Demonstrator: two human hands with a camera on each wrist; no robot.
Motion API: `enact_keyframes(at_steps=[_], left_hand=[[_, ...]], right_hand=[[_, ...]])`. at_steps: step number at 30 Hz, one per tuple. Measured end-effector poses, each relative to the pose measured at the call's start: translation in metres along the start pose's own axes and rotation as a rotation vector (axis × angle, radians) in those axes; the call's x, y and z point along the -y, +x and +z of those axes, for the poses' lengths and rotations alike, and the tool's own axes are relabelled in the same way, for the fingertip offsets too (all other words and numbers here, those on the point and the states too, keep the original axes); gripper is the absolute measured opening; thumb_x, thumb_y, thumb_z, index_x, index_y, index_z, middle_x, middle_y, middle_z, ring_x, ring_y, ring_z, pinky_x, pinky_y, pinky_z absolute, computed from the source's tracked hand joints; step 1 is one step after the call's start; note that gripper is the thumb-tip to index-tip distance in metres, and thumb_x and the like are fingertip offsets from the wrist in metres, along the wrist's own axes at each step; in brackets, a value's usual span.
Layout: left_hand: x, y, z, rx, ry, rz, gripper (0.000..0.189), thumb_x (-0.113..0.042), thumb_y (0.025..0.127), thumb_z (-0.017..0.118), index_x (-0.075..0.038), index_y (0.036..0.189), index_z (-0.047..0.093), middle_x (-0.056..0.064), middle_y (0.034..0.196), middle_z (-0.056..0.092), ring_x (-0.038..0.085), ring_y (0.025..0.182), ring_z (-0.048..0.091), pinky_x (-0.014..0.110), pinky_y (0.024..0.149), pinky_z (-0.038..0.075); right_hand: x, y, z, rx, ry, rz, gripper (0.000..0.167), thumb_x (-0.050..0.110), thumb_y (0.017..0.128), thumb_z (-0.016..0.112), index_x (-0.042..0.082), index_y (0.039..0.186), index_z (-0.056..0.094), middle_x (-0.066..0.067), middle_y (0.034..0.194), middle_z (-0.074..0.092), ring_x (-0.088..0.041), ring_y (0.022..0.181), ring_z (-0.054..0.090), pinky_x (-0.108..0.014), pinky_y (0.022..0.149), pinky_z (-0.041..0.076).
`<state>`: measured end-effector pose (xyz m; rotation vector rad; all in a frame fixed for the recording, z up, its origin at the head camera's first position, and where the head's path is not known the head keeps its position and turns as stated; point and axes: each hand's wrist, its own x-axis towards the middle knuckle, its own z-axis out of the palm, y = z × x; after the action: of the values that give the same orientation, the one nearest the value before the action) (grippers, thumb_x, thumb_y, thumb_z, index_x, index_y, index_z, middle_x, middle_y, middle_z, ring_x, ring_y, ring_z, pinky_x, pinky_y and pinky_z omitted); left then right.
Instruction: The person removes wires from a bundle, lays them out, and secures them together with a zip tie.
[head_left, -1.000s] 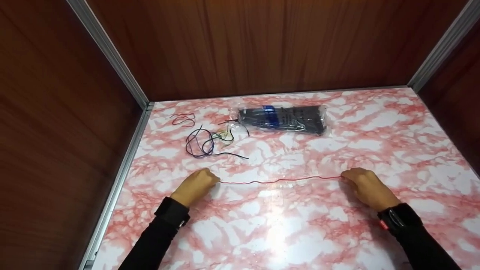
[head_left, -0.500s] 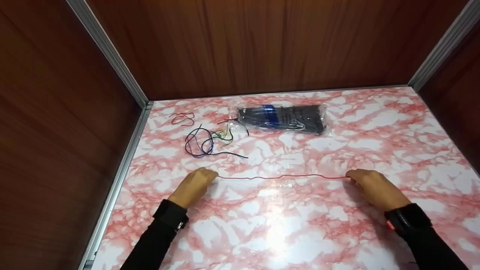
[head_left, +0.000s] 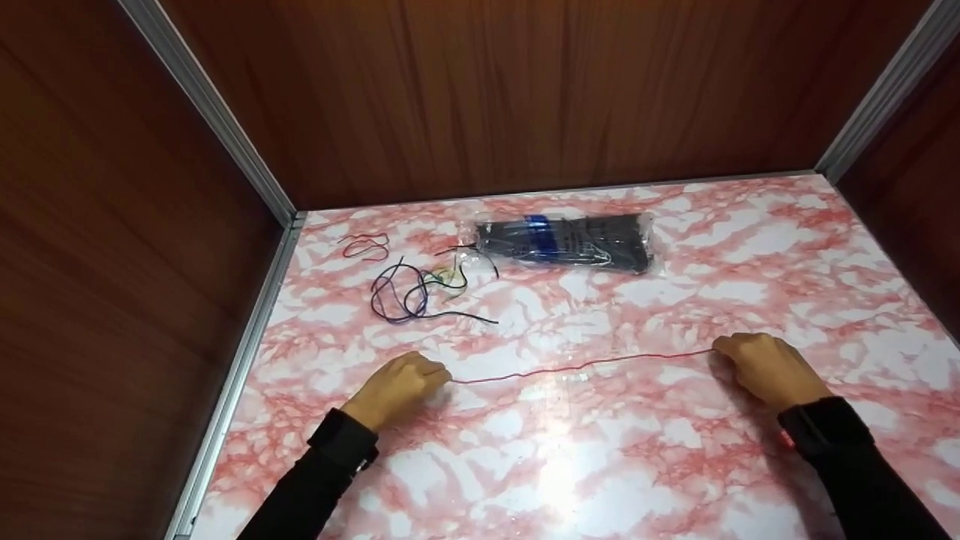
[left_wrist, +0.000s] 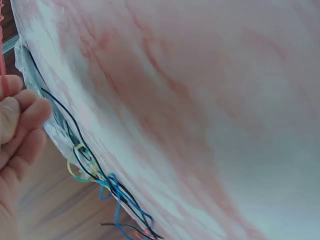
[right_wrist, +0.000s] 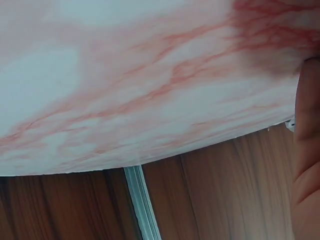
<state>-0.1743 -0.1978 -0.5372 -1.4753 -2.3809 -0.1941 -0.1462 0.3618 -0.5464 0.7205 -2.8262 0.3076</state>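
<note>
A thin red wire (head_left: 581, 366), slightly wavy, stretches between the two hands over the marbled table. The left hand (head_left: 405, 384) pinches its left end between thumb and fingers; the left wrist view shows that hand (left_wrist: 20, 112) with the red wire (left_wrist: 2, 65) coming out at its fingertips. At the other end, the right hand (head_left: 769, 366) pinches the wire, set a little farther from the body than the left. In the right wrist view only part of the right hand (right_wrist: 309, 150) shows at the edge, its fingertips out of frame.
Loose black, blue and yellow-green wires (head_left: 401, 291) lie tangled at the back left. A small red wire (head_left: 366, 246) lies beyond them. A clear bag of black cable ties (head_left: 585, 241) lies near the back wall (head_left: 525, 90). Brown panels with metal corner strips (head_left: 217, 112) enclose the table (head_left: 480, 480).
The right hand has moved to the right, drawing the red wire straighter. The left hand has shifted slightly right and toward the body, so the wire now slants up to the right.
</note>
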Motion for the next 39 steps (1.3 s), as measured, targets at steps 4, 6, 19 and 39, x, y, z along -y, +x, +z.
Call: enact_keyframes(at_steps=[4,6,19,39], left_hand=[[0.01,-0.008,0.007,0.009,-0.032,-0.068,0.024,0.011,0.076,0.065,-0.01,0.087,0.069,0.001,0.086,0.068,0.016,0.078,0.066,0.031,0.072,0.052],[0.016,-0.009,0.008,0.048,-0.017,-0.106,0.025,0.012,0.075,0.064,-0.01,0.085,0.069,0.002,0.085,0.068,0.016,0.078,0.066,0.033,0.073,0.052],[0.006,-0.001,-0.003,0.284,0.15,-0.277,0.018,0.005,0.074,0.07,-0.013,0.077,0.073,0.008,0.072,0.062,0.028,0.067,0.06,0.042,0.062,0.05],[0.023,0.044,-0.018,0.222,0.107,-0.388,0.008,0.0,0.078,0.064,-0.006,0.077,0.069,0.012,0.073,0.063,0.031,0.065,0.062,0.045,0.055,0.051]], right_hand=[[0.009,0.005,0.001,-0.013,-0.028,-0.034,0.026,-0.012,0.08,0.06,0.014,0.074,0.06,0.005,0.062,0.052,-0.015,0.054,0.052,-0.033,0.05,0.042],[0.016,0.006,0.001,-0.019,-0.048,-0.041,0.021,-0.008,0.081,0.064,0.012,0.077,0.063,0.001,0.064,0.058,-0.02,0.056,0.058,-0.036,0.049,0.045],[0.032,0.008,0.012,-0.096,-0.105,-0.036,0.01,0.012,0.079,0.078,0.013,0.081,0.068,0.0,0.065,0.053,-0.023,0.056,0.058,-0.04,0.044,0.046],[0.055,0.033,0.007,-0.169,-0.1,-0.116,0.017,0.005,0.076,0.072,0.004,0.092,0.066,-0.018,0.097,0.062,-0.04,0.092,0.058,-0.056,0.072,0.043]])
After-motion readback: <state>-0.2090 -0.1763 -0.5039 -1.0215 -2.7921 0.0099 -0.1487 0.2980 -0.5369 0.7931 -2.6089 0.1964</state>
